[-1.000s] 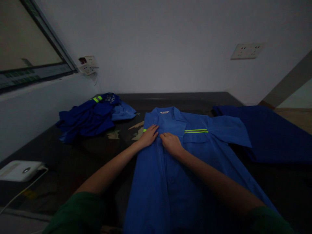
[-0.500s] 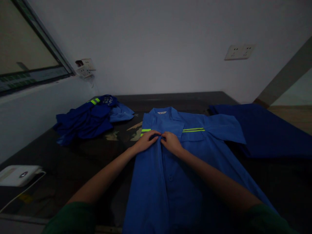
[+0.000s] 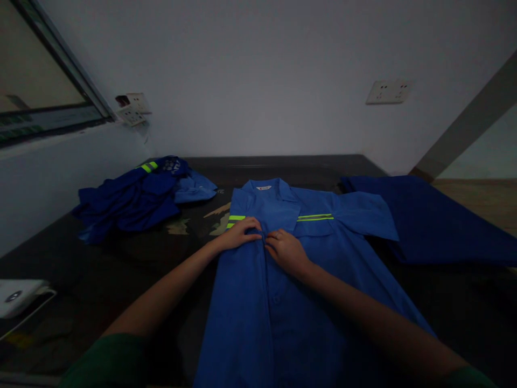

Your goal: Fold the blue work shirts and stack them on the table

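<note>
A blue short-sleeved work shirt lies front up, its collar toward the wall and yellow-green reflective stripes across the chest. My left hand pinches the front placket at chest height, thumb and fingers closed on the cloth. Just to the right, my right hand has its fingertips curled onto the same front edge, almost meeting the left ones. The fingertips cover whatever small part of the placket lies between them. Below the hands a button shows on the shirt front. The shirt's left side is folded in, while one sleeve spreads right.
A crumpled pile of darker blue clothing lies at the back left. Folded dark blue cloth sits at the right. A white device with a cable is at the left edge of the dark table. Wall sockets are behind.
My right hand has moved slightly down the placket, with its fingers more curled. The left hand keeps its pinch near the same place. The view has shifted a little.
</note>
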{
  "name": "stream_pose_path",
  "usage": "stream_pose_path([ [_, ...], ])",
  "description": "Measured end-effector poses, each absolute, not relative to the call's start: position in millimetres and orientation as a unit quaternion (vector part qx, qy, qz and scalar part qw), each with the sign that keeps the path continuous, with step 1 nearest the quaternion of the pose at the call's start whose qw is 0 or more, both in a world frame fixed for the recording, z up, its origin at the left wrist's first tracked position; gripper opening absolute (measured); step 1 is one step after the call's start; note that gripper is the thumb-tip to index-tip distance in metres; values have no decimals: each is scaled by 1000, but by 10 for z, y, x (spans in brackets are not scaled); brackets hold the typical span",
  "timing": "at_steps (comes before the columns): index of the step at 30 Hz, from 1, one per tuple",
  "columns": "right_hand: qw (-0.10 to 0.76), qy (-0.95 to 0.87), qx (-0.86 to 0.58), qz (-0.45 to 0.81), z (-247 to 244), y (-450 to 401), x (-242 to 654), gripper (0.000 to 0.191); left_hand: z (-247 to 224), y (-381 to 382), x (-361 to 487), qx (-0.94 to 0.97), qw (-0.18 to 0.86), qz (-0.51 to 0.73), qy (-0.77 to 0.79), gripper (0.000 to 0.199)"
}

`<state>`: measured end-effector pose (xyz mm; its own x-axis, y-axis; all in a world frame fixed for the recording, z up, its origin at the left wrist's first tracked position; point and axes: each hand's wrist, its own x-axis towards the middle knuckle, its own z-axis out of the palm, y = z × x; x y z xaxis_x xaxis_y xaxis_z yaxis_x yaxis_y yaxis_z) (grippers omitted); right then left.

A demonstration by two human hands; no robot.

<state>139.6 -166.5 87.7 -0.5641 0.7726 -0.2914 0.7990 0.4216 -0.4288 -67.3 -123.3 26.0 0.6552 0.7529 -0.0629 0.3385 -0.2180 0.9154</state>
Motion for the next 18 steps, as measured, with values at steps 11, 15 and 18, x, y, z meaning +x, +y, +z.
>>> stream_pose_path([
  [11,-13,864,426,-269,886,-1868,1591,33,261,-1265,-509,818,405,104,395,27],
  [15,-59,824,466,-317,892,-1756,1680,24,281,-1324,-493,824,337,115,441,60],
  [18,-65,784,507,-352,879,-1517,1631,21,252,-1303,-520,815,331,129,457,63],
])
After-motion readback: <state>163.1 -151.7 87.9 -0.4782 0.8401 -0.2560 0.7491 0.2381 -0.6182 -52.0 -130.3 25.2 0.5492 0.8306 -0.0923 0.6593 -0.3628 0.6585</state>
